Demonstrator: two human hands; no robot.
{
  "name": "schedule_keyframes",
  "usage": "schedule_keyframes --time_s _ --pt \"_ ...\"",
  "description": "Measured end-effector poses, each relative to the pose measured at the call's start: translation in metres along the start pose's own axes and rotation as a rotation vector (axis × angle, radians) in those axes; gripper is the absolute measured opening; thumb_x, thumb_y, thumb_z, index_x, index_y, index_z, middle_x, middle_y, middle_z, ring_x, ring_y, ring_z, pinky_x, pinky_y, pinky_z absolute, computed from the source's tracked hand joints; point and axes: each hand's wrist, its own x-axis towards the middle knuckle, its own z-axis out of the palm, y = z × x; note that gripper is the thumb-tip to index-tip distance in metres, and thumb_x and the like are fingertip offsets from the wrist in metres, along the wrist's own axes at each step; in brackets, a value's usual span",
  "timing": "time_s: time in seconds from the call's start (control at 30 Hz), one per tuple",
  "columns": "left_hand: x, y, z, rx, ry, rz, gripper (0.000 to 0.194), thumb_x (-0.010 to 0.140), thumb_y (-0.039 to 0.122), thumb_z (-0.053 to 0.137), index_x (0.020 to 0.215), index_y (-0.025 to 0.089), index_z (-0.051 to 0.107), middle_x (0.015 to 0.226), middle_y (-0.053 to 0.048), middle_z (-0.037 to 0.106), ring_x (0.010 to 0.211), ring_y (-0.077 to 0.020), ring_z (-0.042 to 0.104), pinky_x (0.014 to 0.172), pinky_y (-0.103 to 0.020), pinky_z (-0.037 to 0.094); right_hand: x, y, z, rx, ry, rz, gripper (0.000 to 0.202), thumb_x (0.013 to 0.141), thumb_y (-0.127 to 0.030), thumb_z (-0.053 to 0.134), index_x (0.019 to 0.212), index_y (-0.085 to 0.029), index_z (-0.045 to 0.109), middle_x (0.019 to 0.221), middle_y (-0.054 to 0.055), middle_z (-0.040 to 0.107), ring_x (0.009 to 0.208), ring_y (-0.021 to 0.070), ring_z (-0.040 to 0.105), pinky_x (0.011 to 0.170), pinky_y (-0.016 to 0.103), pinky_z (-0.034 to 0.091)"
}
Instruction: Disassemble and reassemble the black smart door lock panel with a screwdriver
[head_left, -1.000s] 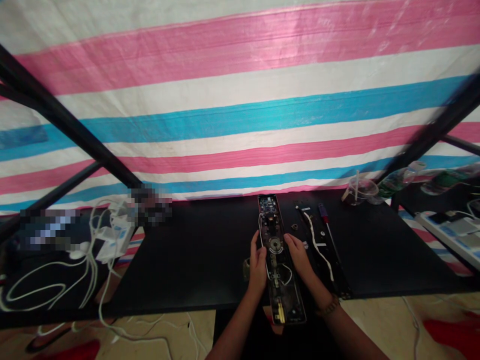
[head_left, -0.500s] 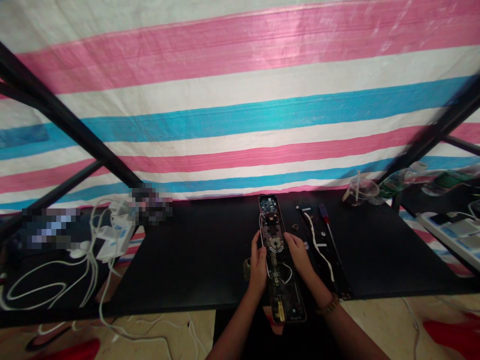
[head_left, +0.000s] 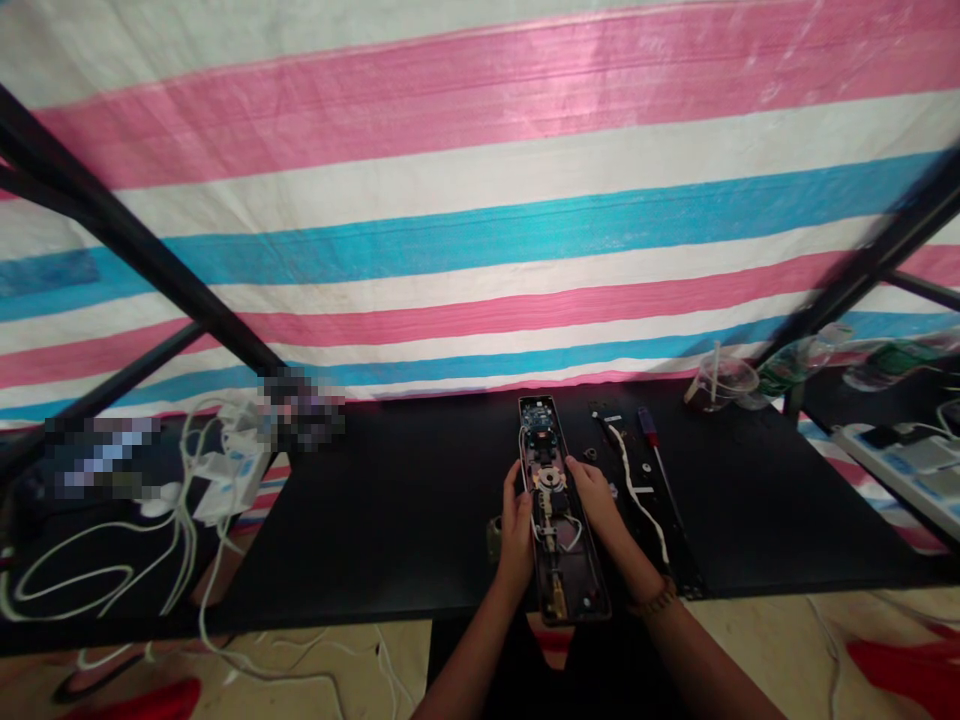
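The long case [head_left: 585, 575] lies open side up between the two hands, its far end above the black table [head_left: 375, 500] and its near end reaching past the table's front edge. The left hand [head_left: 516, 530] holds the case's left side, thumb at the rim and fingers curled around the edge. The right hand [head_left: 598, 497] grips the right side, partly closed on the edge; its fingers under the case are hidden. A wristband [head_left: 658, 597] is on the right wrist.

Inside the case are a circuit board [head_left: 538, 418] at the far end, a round part [head_left: 551, 480] near the middle, a looped white wire [head_left: 576, 535] and a brass-coloured piece [head_left: 557, 597] toward the near end. To the right of the case lie a small ring-like part [head_left: 590, 455], a flat white cable [head_left: 636, 490] and a screwdriver [head_left: 649, 428]. Farther right and beyond it stands a clear cup [head_left: 721, 380]. Well left of the case are tangled white cords [head_left: 180, 540], and behind it hangs a striped sheet [head_left: 480, 230]
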Motion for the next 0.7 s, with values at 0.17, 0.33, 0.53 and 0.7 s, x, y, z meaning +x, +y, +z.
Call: schedule_keyframes --time_s 0.17,0.33,0.53,0.7 --pt "-0.0003 0.0039 0.0014 -0.011 0.015 -0.008 0.052 0.099 0.050 0.044 0.144 0.025 0.045 0.153 -0.008 0.046 0.142 -0.0247 0.042 0.118 -0.038 0.033 0.0012 -0.0023 -0.0009 -0.048 0.002 0.032 0.062 0.075 -0.073 0.052 0.074 -0.015 0.074 0.078 0.010 0.076 0.083 0.0304 0.070 0.075 0.033 0.051" --pt "0.0001 0.0038 0.0020 -0.021 0.022 -0.022 0.053 0.099 0.052 0.043 0.145 0.025 0.044 0.152 -0.008 0.048 0.140 -0.0241 0.045 0.117 -0.038 0.034 0.0025 -0.0040 -0.0010 -0.059 0.007 0.046 0.057 0.076 -0.068 0.052 0.072 -0.015 0.073 0.077 0.010 0.076 0.082 0.0307 0.070 0.075 0.034 0.050" --pt "0.0008 0.0018 0.0007 0.027 0.033 -0.011 0.056 0.099 0.055 0.041 0.145 0.024 0.045 0.153 -0.009 0.048 0.142 -0.0247 0.044 0.118 -0.039 0.034 0.0012 -0.0016 -0.0006 -0.024 0.018 0.049 0.060 0.075 -0.070 0.054 0.079 -0.014 0.076 0.085 0.012 0.078 0.089 0.0315 0.070 0.082 0.035 0.051" --pt "0.0016 0.0018 0.0014 0.066 0.041 -0.015 0.060 0.098 0.060 0.038 0.144 0.022 0.045 0.153 -0.011 0.048 0.140 -0.0255 0.045 0.117 -0.039 0.034 -0.0043 0.0037 0.0002 0.047 -0.013 0.000 0.066 0.075 -0.073 0.055 0.084 -0.011 0.076 0.086 0.012 0.077 0.086 0.0304 0.070 0.079 0.035 0.052"
